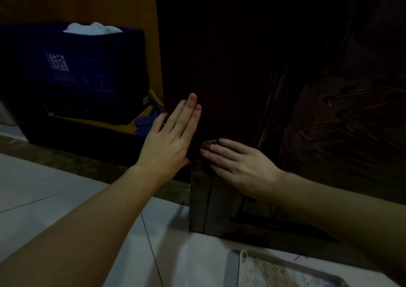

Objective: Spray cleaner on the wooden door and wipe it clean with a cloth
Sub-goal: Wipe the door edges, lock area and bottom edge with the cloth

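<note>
**Both hands flat on the dark wooden door, low down**

Dim scene. Wooden door (274,66) fills the right and centre of the view, very dark, its vertical edge running down just under the left hand. Left hand (169,137) is open, fingers straight and together, laid along the door edge with fingertips pointing up; it grips nothing. Right hand (237,165) is just right of and below the left hand, nearly touching it, palm pressed to the door face, fingers spread slightly and pointing left. A small dark bit shows at its fingertips; cannot tell if a cloth is under the palm, too dark. So right hand: flat, holding state unclear.

No spray bottle visible.

Left of the left hand, well apart: a dark blue basket (83,66) with something white (94,28) on top. Just beyond the left hand's fingers, on the floor behind the door edge, blue slippers (147,121). Below both arms: pale tiled floor (44,198). Below the right forearm, near the bottom edge, a grey-rimmed tray (232,269) with a patterned sheet inside.
</note>
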Demonstrator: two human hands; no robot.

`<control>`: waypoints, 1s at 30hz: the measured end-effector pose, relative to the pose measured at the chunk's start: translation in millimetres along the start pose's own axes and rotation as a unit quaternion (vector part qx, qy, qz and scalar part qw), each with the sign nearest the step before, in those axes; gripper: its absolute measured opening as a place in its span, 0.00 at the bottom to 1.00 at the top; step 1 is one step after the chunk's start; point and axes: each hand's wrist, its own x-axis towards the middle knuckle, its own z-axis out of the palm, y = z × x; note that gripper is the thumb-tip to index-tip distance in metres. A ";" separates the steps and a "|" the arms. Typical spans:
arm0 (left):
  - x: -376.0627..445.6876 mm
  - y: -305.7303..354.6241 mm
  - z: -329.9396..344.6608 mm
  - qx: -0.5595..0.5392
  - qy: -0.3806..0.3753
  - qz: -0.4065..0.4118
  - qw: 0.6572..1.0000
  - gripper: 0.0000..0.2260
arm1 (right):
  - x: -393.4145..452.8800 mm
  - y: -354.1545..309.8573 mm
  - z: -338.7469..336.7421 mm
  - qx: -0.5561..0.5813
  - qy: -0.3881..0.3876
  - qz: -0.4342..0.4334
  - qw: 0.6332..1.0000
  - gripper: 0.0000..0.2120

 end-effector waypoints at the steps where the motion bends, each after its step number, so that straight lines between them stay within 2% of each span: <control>1: -3.3 1.7 2.7 0.004 0.002 -0.004 1.000 0.59 | 13.1 0.1 -2.0 -0.006 0.003 0.005 1.000 0.23; 4: -11.5 4.1 7.6 0.016 -0.020 -0.001 1.000 0.59 | 25.0 -2.8 1.7 -0.019 -0.002 0.011 1.000 0.24; 7: -24.2 5.2 13.0 0.040 -0.063 0.022 0.997 0.62 | -9.3 -14.4 18.6 -0.003 -0.041 -0.026 0.999 0.23; 9: -29.5 4.9 17.6 0.054 -0.078 0.040 0.995 0.61 | -38.2 -22.0 26.9 0.011 -0.067 -0.037 0.997 0.28; 11: -31.1 3.7 20.4 0.058 -0.075 0.044 0.995 0.61 | -53.0 -29.7 35.3 0.020 -0.074 -0.037 0.996 0.29; 14: -29.9 2.3 25.0 0.054 -0.069 0.044 0.995 0.61 | -35.3 -39.0 40.2 0.019 -0.043 -0.020 0.999 0.22; 19: -34.9 9.0 34.8 0.040 -0.071 0.025 0.996 0.59 | 12.6 -41.8 34.9 0.010 0.002 0.024 1.000 0.24; 26: -38.1 14.7 38.5 0.027 -0.074 0.006 0.997 0.60 | -55.0 -58.0 62.8 0.022 -0.043 0.000 0.999 0.22; 30: -39.3 20.0 38.8 0.029 -0.060 -0.008 0.998 0.59 | -18.2 -69.4 58.1 0.014 -0.041 0.013 0.999 0.24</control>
